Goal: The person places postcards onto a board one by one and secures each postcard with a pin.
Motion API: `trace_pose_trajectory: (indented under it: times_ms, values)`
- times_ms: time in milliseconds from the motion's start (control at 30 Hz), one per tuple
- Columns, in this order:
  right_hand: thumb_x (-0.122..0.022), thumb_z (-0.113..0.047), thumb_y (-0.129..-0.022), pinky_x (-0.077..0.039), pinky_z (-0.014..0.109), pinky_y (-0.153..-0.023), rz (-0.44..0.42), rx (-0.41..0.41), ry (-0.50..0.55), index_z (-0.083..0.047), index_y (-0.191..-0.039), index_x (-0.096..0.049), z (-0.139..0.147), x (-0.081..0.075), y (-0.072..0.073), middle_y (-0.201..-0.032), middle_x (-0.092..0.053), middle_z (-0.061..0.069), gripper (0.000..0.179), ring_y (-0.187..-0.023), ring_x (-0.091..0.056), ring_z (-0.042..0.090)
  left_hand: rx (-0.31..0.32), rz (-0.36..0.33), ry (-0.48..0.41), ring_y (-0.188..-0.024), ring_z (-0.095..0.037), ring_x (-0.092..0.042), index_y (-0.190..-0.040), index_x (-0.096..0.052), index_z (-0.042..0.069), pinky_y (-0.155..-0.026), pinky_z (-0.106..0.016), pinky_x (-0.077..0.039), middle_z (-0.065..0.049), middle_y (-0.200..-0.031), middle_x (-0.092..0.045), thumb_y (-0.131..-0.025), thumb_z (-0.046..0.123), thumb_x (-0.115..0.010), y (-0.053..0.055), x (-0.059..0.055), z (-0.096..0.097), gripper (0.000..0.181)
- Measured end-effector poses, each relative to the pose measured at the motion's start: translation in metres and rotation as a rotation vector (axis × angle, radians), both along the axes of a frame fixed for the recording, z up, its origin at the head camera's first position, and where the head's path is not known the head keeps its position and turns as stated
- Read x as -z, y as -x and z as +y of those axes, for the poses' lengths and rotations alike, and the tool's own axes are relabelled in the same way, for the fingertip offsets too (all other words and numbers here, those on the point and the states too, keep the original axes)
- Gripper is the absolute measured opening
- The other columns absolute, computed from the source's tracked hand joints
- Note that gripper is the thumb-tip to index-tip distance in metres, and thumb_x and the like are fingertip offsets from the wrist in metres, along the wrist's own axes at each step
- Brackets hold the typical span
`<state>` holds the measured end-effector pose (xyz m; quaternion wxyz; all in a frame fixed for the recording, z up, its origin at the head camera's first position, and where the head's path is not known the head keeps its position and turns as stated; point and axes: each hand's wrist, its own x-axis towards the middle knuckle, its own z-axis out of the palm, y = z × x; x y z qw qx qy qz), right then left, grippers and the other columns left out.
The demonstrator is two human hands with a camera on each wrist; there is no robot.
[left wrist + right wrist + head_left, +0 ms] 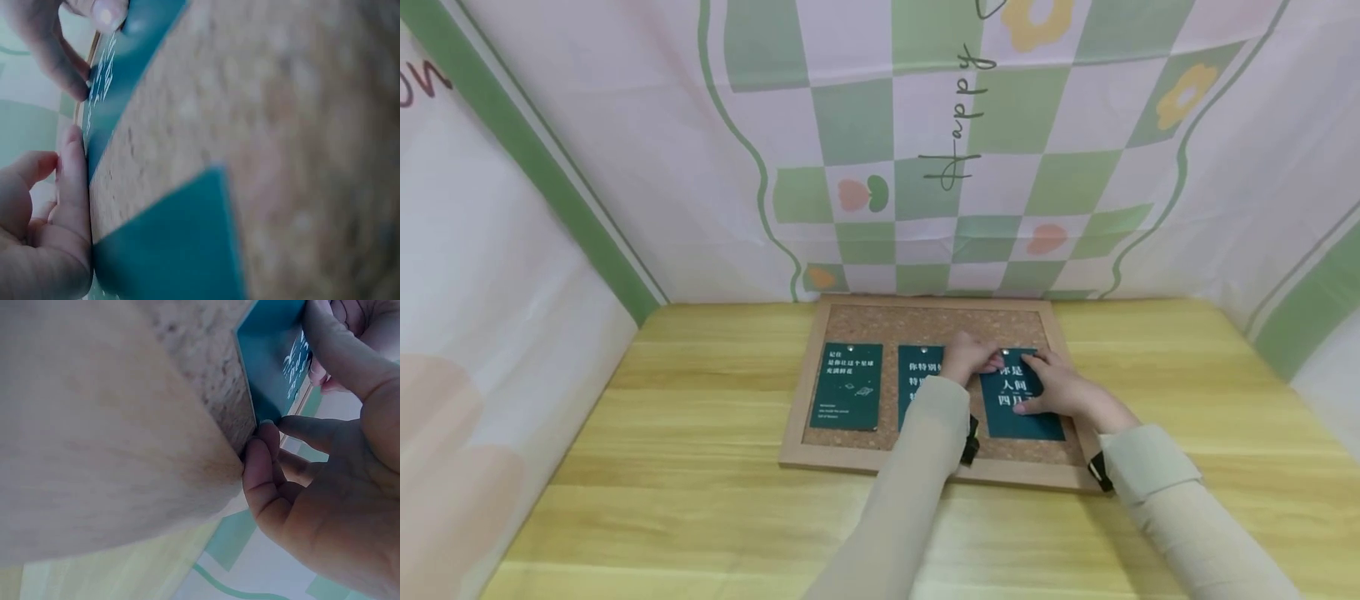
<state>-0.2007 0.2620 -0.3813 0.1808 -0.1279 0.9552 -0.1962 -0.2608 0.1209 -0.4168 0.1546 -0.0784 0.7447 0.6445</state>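
Observation:
At the board's right end lies a dark green card [1026,422] with white lettering and a small pin [1005,352] at its top. My left hand [967,357] reaches to its upper left corner, fingertips beside the pin; whether they pinch anything is hidden. My right hand [1067,392] rests on the card's right side, thumb and forefinger spread over its face. In the right wrist view, other fingers of the right hand [325,481] bend at the card's edge and the frame. A middle card [917,371] lies partly behind my left sleeve, and a third card [847,387] lies at the left.
The cork board [891,329] has a wooden frame [835,457] and lies on a yellow wood-grain table [685,467]. A cloth backdrop [925,117] with green checks hangs behind the table's far edge. More printed cloth [482,250] stands at the left.

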Motion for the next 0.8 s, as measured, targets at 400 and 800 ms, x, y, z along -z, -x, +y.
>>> trace_pose_trajectory:
  times_ms: [400, 800]
  values:
    - [-0.076, -0.035, -0.080, -0.029, 0.068, -0.105, -0.038, 0.005, -0.008, 0.018, -0.142, -0.022, -0.001, 0.001, 0.004, -0.144, -0.014, 0.045, 0.098, -0.130, -0.020, 0.062, 0.039, 0.019, 0.012, -0.090, -0.029, -0.072, -0.103, -0.069, -0.007, -0.071, -0.024, -0.059, -0.022, -0.094, -0.073, -0.093, 0.008, -0.059, -0.010, -0.009, -0.004, 0.020]
    - [-0.069, -0.029, -0.087, -0.032, 0.067, -0.103, -0.050, -0.004, -0.040, 0.018, -0.139, -0.028, -0.001, -0.003, 0.016, -0.141, -0.020, 0.047, 0.082, -0.128, -0.024, 0.062, 0.030, 0.124, 0.136, -0.073, -0.019, -0.066, -0.105, -0.069, 0.000, -0.064, -0.025, -0.052, -0.016, -0.095, -0.073, -0.095, 0.012, -0.055, 0.001, -0.024, -0.022, 0.021]
